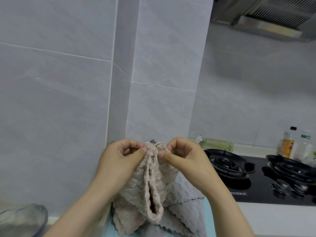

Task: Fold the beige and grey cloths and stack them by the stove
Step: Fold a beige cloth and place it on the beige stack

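- The left hand (119, 161) has its grip pinched, thumb against fingers, on the top edge of the beige cloth (153, 185).
- The right hand (184, 156) pinches the same edge just beside the left grip, the two nearly touching.
- The beige cloth hangs straight down from both grips in a long vertical fold.
- Below and behind the grips lies the grey cloth (184, 202), crumpled on the desk (256, 219).
- To the right of the grips sits the black stove (256, 182), with bottles (290, 144) beyond it by the wall.
- Low left of the grips stands a glass bowl (22, 219).
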The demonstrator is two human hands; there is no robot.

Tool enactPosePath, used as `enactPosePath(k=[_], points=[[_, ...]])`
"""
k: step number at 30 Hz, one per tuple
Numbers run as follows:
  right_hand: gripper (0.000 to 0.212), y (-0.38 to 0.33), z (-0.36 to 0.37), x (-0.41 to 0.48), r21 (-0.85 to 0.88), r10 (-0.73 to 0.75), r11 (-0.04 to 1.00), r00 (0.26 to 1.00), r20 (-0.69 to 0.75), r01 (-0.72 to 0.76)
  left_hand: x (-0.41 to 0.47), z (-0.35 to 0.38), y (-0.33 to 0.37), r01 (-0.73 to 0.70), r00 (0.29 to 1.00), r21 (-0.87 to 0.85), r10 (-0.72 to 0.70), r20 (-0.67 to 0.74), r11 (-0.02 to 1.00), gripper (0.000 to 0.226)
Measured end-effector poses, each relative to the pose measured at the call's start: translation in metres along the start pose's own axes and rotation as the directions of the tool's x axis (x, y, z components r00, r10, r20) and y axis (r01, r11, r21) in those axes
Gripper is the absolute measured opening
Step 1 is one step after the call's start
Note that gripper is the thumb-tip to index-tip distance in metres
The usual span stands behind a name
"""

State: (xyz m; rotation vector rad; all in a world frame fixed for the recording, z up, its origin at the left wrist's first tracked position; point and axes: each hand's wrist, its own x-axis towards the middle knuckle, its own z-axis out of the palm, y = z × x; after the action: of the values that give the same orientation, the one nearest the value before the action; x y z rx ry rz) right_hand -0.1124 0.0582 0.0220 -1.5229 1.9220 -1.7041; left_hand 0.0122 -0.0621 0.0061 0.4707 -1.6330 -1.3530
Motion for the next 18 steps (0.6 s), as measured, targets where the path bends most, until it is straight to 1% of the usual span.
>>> enactPosePath(k=[1, 3, 6, 8, 9, 11, 12, 13, 15, 16, 17, 18], points=[[0.025, -0.0003, 0.0009, -0.0002, 0.015, 0.005, 1.0, 1.0, 0.007, -0.005, -0.0009, -0.0001, 0.0011, -0.005, 1.0, 0.001, 0.005, 0.006, 1.0, 0.002], [0.024, -0.0005, 0.0033, -0.0007, 0.011, 0.007, 1.0, 1.0, 0.003, -0.007, -0.0036, 0.0002, 0.0038, -0.001, 0.998, -0.007, 0.001, 0.061, 1.0, 0.004], [0.023, -0.002, 0.0046, -0.0008, -0.002, 0.004, 1.0, 1.0, -0.026, -0.004, -0.0079, 0.0002, 0.0091, 0.023, 0.987, -0.029, -0.018, 0.162, 0.999, 0.014], [0.023, -0.0031, 0.0039, -0.0005, -0.003, -0.002, 1.0, 0.999, -0.04, 0.002, -0.0075, -0.0005, 0.0087, 0.038, 0.986, -0.016, -0.035, 0.164, 0.999, 0.028], [0.023, -0.0026, 0.0034, -0.0002, 0.002, -0.003, 1.0, 0.999, -0.043, 0.003, -0.0064, -0.0008, 0.008, 0.047, 0.987, -0.014, -0.044, 0.154, 0.999, 0.028], [0.023, -0.0024, 0.0035, -0.0005, 0.017, 0.001, 1.0, 0.999, -0.044, 0.0, -0.0058, -0.0007, 0.0084, 0.048, 0.989, -0.024, -0.044, 0.14, 0.999, 0.018], [0.023, -0.0024, 0.0039, -0.0007, 0.018, 0.0, 1.0, 0.999, -0.045, 0.001, -0.0059, -0.0008, 0.0085, 0.042, 0.99, -0.027, -0.038, 0.136, 0.999, 0.017], [0.023, -0.0023, 0.0045, -0.0009, 0.011, -0.005, 1.0, 0.999, -0.047, 0.005, -0.0064, -0.0012, 0.0093, 0.032, 0.989, -0.03, -0.027, 0.143, 0.999, 0.021], [0.024, -0.0025, 0.006, -0.0012, -0.009, -0.018, 1.0, 0.998, -0.056, 0.018, -0.0075, -0.002, 0.0101, 0.029, 0.984, -0.03, -0.023, 0.175, 0.999, 0.037], [0.023, -0.0022, 0.0064, -0.001, -0.021, -0.027, 0.999, 0.998, -0.062, 0.026, -0.0082, -0.0025, 0.0105, 0.032, 0.982, -0.026, -0.026, 0.188, 0.999, 0.041], [0.023, -0.0013, 0.0066, -0.0004, -0.034, -0.036, 0.999, 0.997, -0.069, 0.034, -0.0078, -0.0031, 0.0094, 0.025, 0.981, -0.017, -0.021, 0.191, 1.0, 0.04], [0.022, -0.0011, 0.0066, -0.0002, -0.043, -0.042, 0.998, 0.996, -0.073, 0.039, -0.0074, -0.0031, 0.0082, 0.006, 0.982, -0.009, -0.005, 0.187, 1.0, 0.034]])
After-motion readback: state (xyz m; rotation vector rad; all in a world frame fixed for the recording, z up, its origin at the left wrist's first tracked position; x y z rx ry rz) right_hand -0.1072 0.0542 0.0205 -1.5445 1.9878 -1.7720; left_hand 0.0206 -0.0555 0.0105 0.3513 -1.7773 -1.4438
